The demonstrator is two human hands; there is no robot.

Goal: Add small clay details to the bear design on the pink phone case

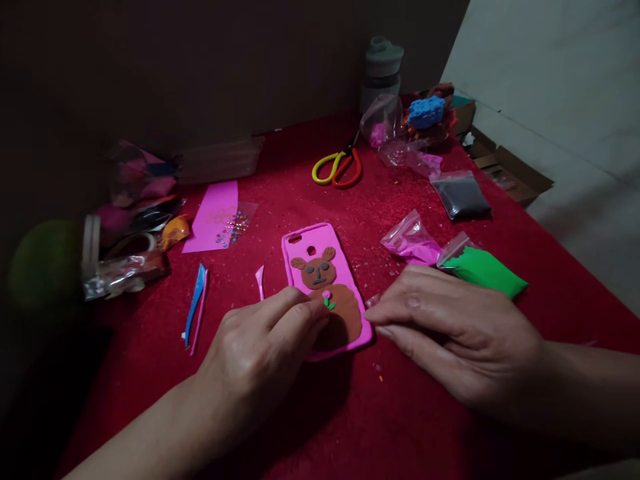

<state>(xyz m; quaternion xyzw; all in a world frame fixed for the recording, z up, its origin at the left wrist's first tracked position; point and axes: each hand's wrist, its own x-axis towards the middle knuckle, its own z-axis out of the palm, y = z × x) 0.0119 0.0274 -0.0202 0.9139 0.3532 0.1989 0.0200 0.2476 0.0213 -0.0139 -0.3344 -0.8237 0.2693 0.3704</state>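
A pink phone case (347, 267) lies on the red cloth with a brown clay bear (345, 307) on its back. The bear has grey eyes and carries a small pink clay flower (327, 295) with green leaves on its chest. My left hand (270, 333) is closed, its fingertips together over the left side of the bear's body; anything between them is hidden. At the case's lower right edge, my right hand (450, 327) has thumb and forefinger drawn together in a pinch. Whatever they may hold is too small to make out.
Left of the case lie a blue modelling tool (195, 305), pink tools and a pink sheet (213, 213). Scissors (337, 168) rest behind. Green clay (485, 270), pink clay (413, 241) and dark clay (461, 195) in bags lie right. A bottle (383, 70) stands at the back.
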